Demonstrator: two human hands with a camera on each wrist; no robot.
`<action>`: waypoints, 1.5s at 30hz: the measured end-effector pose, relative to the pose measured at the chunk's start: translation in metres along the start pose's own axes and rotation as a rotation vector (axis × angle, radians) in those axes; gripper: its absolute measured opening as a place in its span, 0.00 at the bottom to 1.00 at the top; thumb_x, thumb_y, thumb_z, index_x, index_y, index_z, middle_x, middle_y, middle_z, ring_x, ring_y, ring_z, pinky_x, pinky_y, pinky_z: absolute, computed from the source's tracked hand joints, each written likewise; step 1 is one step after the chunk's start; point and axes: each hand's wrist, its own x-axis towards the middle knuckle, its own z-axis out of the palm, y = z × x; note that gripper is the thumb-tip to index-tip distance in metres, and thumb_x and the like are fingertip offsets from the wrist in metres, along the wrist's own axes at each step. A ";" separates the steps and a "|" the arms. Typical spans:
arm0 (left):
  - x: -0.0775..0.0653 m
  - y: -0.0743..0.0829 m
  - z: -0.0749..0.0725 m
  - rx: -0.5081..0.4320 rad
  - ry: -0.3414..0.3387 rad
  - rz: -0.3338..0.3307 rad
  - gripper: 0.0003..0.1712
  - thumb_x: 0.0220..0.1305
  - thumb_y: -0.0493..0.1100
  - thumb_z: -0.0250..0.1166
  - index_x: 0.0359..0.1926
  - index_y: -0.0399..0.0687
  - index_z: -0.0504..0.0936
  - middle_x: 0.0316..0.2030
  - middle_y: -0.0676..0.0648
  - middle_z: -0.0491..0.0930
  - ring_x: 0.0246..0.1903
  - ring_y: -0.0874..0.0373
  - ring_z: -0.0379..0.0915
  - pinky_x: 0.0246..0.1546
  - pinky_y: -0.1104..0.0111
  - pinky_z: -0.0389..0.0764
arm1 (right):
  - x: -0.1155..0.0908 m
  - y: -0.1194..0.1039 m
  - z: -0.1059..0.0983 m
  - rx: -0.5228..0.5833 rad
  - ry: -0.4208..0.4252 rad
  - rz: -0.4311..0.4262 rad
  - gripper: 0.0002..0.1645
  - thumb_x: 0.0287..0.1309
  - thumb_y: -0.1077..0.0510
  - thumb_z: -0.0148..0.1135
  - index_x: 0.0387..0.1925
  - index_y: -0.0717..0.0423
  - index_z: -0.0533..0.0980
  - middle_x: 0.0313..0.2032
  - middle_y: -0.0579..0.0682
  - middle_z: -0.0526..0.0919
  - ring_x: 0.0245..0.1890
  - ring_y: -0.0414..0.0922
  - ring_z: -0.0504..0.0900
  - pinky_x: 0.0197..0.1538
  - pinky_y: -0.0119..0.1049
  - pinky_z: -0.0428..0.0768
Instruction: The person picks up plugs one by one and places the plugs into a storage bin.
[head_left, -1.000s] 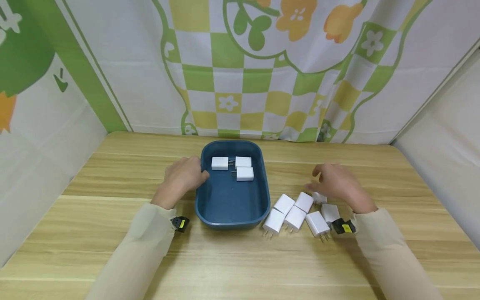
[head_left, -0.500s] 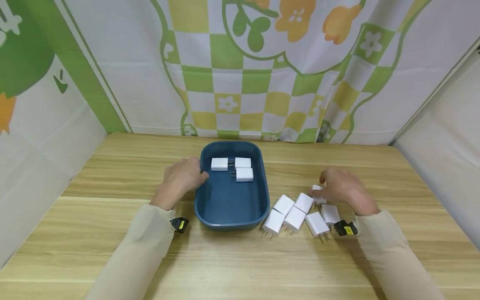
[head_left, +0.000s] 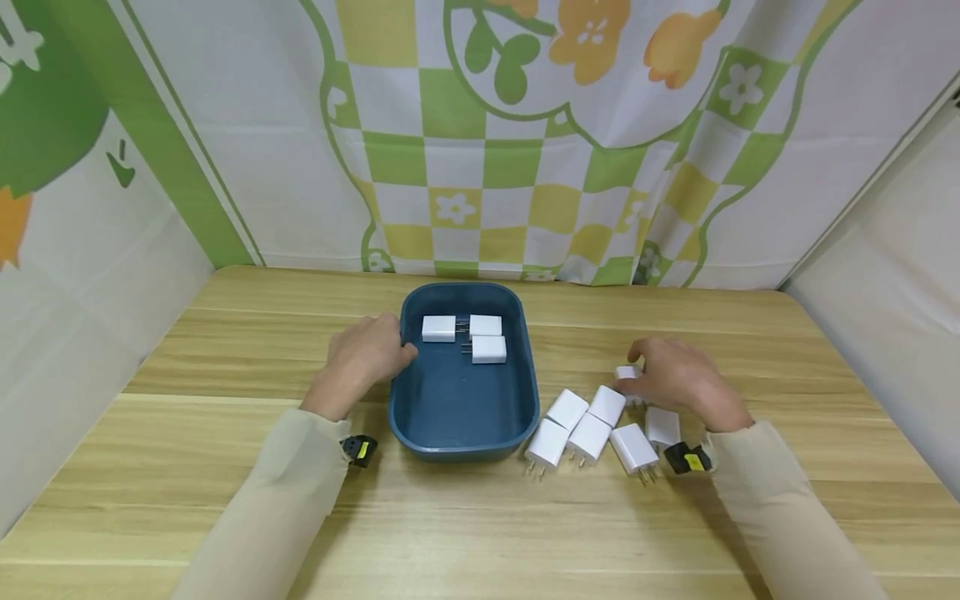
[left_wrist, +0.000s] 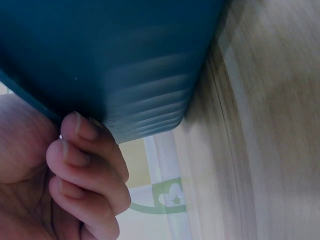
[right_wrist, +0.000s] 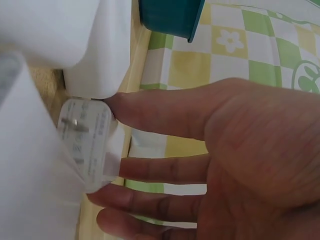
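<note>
A dark blue plastic bin stands on the wooden table with three white plug-in chargers lying inside near its far end. My left hand grips the bin's left rim; in the left wrist view the fingers curl against the outer wall. Right of the bin, my right hand pinches a white charger at the far side of a loose group. The right wrist view shows the thumb at one edge of this charger and fingertips at the other, its pronged face towards the camera.
Several more white chargers lie close together between the bin and my right wrist, prongs mostly towards me. One charger sits right under the right wrist's camera. A patterned curtain hangs behind the table's far edge.
My right hand first drew back to the right, then closed on the far charger and shifted it slightly left. My left hand and the bin have stayed in place.
</note>
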 end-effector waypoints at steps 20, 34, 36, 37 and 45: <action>-0.001 0.001 -0.001 0.009 -0.003 -0.004 0.18 0.71 0.48 0.60 0.26 0.43 0.78 0.21 0.46 0.74 0.23 0.51 0.72 0.24 0.60 0.71 | 0.001 0.005 0.001 0.020 0.021 0.024 0.32 0.57 0.46 0.71 0.50 0.70 0.79 0.47 0.64 0.83 0.37 0.52 0.79 0.40 0.48 0.78; -0.001 0.000 -0.002 0.008 0.000 0.003 0.18 0.71 0.48 0.60 0.25 0.43 0.77 0.20 0.46 0.73 0.22 0.51 0.71 0.22 0.61 0.70 | 0.003 0.006 0.001 0.023 0.021 0.017 0.18 0.55 0.51 0.72 0.38 0.62 0.82 0.33 0.53 0.83 0.29 0.49 0.76 0.31 0.41 0.74; -0.001 0.001 -0.002 0.011 0.002 0.005 0.18 0.71 0.48 0.60 0.26 0.42 0.78 0.20 0.46 0.73 0.22 0.51 0.71 0.22 0.61 0.70 | 0.004 0.006 0.001 0.022 0.023 0.020 0.20 0.54 0.51 0.73 0.40 0.64 0.82 0.35 0.54 0.83 0.30 0.49 0.77 0.32 0.42 0.75; -0.001 0.000 -0.001 0.014 0.003 0.003 0.18 0.70 0.48 0.60 0.26 0.42 0.78 0.21 0.46 0.73 0.22 0.51 0.71 0.22 0.61 0.71 | 0.004 0.006 0.002 0.021 0.023 0.021 0.20 0.54 0.51 0.73 0.41 0.64 0.82 0.35 0.55 0.84 0.30 0.49 0.77 0.32 0.42 0.75; -0.001 0.000 -0.002 0.016 0.013 0.006 0.17 0.70 0.48 0.60 0.26 0.43 0.78 0.22 0.45 0.74 0.24 0.50 0.72 0.23 0.60 0.71 | 0.005 0.006 0.003 0.017 0.033 0.020 0.18 0.53 0.51 0.73 0.37 0.61 0.83 0.34 0.53 0.83 0.30 0.49 0.77 0.30 0.42 0.74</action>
